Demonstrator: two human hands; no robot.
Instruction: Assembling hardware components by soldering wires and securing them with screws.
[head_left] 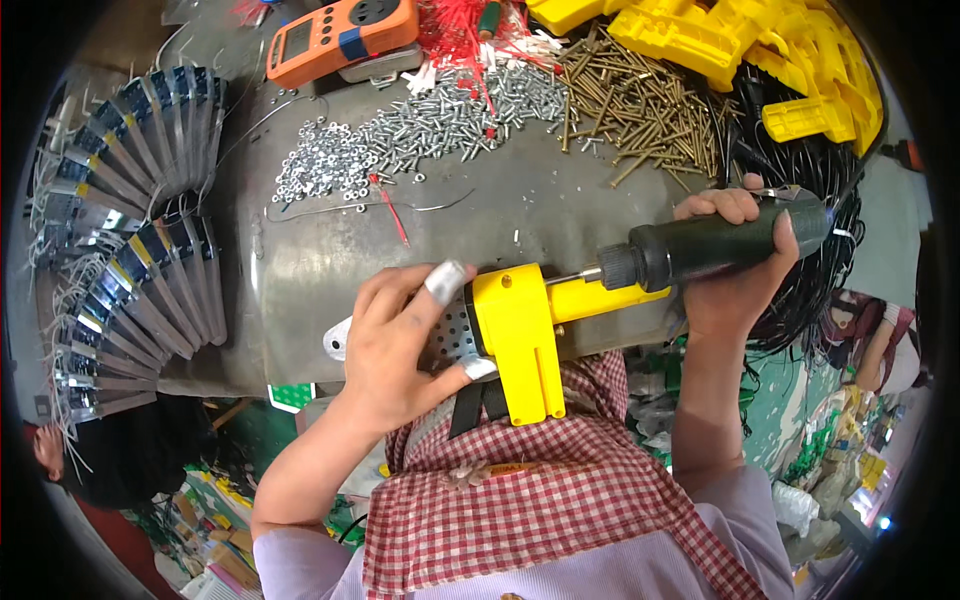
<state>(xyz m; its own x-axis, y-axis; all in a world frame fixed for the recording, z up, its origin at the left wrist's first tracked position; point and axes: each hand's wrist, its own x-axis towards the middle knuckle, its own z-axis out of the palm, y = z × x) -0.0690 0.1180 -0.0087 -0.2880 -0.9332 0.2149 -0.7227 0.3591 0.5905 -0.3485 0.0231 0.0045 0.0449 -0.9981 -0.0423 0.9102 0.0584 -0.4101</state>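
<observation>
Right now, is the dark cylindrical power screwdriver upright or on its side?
On its side: the right hand holds the screwdriver crosswise, its silver bit pointing left toward the yellow plastic housing.

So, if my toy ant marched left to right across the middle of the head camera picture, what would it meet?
Fanned-out strips → left hand → yellow plastic casing → dark power screwdriver.

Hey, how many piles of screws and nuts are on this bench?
3: silver nuts at left, short silver screws in the middle, and long brass-coloured screws at right, their edges meeting. More may hide under the yellow housings.
</observation>
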